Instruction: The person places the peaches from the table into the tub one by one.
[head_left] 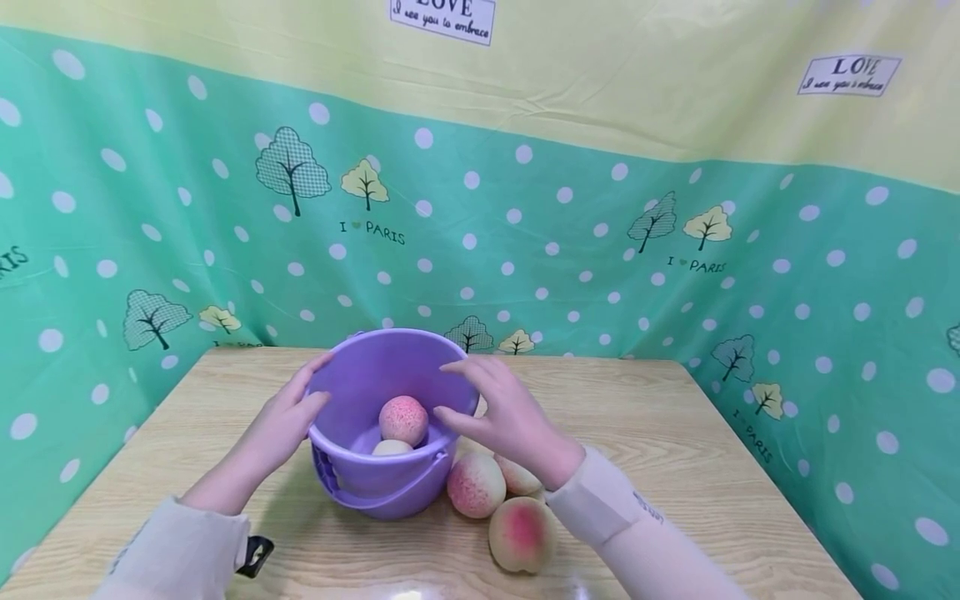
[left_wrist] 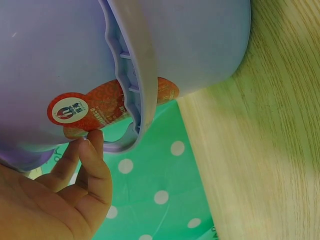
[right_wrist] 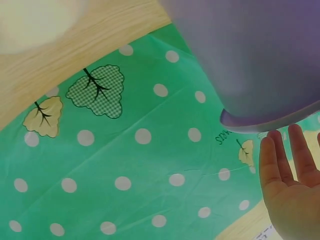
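Wooden table [head_left: 675, 450], purple bucket [head_left: 352, 412] between both hands [head_left: 288, 417] [head_left: 506, 408]

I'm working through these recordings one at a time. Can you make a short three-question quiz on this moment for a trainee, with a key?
1. Multiple choice: how many peaches show on the table outside the purple bucket?
A) two
B) three
C) five

2. True or false: in the head view, the bucket's handle hangs on the side facing the camera.

3. Short answer: which of the person's hands is nearer the peaches on the table?

Key
1. B: three show, all beside the bucket.
2. True: it curves down across the near side.
3. The right hand; the left hand is at the bucket's opposite side.
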